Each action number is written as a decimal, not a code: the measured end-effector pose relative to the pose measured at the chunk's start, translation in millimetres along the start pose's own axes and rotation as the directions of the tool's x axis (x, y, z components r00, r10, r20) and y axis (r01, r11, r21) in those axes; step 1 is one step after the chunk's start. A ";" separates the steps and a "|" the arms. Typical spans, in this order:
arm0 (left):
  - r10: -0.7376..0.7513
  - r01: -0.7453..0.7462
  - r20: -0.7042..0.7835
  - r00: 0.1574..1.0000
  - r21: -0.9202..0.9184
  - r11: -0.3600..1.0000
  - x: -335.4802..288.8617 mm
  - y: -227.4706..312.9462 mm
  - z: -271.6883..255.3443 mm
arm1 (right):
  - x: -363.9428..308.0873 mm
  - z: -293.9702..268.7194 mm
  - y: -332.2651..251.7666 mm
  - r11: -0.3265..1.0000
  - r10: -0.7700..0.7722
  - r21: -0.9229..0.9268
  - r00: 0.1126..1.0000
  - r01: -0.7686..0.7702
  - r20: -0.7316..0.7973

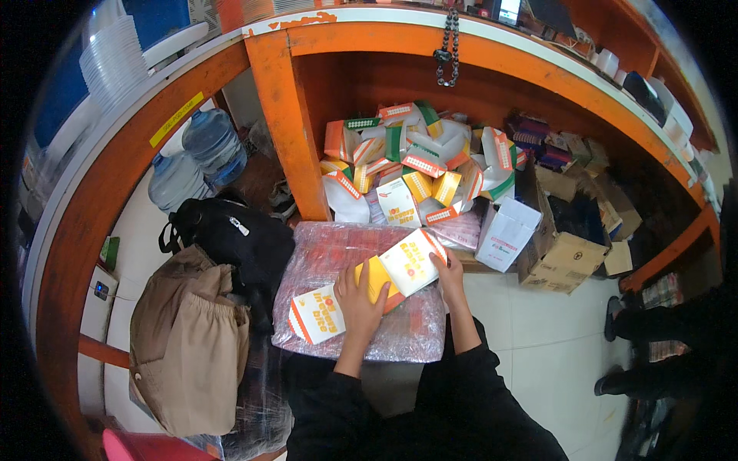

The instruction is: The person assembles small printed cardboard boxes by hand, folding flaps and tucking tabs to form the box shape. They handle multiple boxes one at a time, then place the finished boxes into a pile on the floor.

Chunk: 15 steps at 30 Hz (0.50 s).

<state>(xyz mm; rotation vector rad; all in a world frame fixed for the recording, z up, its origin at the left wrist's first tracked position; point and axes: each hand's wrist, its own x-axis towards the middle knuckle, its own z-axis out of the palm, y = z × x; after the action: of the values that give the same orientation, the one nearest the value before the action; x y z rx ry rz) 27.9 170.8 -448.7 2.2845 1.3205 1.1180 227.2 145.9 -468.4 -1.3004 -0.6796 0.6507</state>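
A partly folded cardboard food box [407,261], white with a yellow panel and orange trim, lies across my lap-level work surface, a plastic-wrapped bundle [307,250]. My left hand [360,303] grips the box at its yellow middle, fingers over the panel. At the far right edge my right hand [452,283] pinches the white panel, its thumb on top. Left of my left hand lies another white printed panel [317,315]; whether it belongs to the same box I cannot tell, as the hand covers the join.
Ahead, many folded food boxes [419,157] are heaped under an orange counter [384,38]. Open brown cartons [565,261] and a white box [507,234] stand right. A black bag [223,238], beige cloth [188,338] and water jugs [211,146] are left. Another person's legs [669,323] show far right.
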 end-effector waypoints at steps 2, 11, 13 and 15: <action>0.079 -0.087 -0.089 0.993 -0.092 0.992 -5.4 -4.3 2.5 | 13.3 -8.9 10.0 0.987 0.127 -0.097 0.992 -0.127 -0.001; 0.085 -0.100 -0.116 0.990 -0.135 0.986 -13.6 -11.7 9.2 | 123.5 -75.6 -9.4 0.670 -0.564 -0.690 0.792 0.273 -0.235; 0.129 -0.142 -0.122 0.984 -0.105 0.984 -12.5 -11.7 8.6 | 167.0 -98.5 -30.3 0.477 -0.743 -0.815 0.646 0.329 -0.175; 0.158 -0.171 -0.134 0.978 -0.095 0.981 -12.5 -11.9 8.6 | 208.6 -115.7 -42.6 0.388 -0.791 -0.879 0.590 0.277 -0.163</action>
<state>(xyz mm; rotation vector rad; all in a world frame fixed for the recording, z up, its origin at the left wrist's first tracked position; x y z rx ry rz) 23.3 168.1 -467.2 2.3127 1.1009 1.3726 452.1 224.8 -424.7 -1.7995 -0.8736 -0.7710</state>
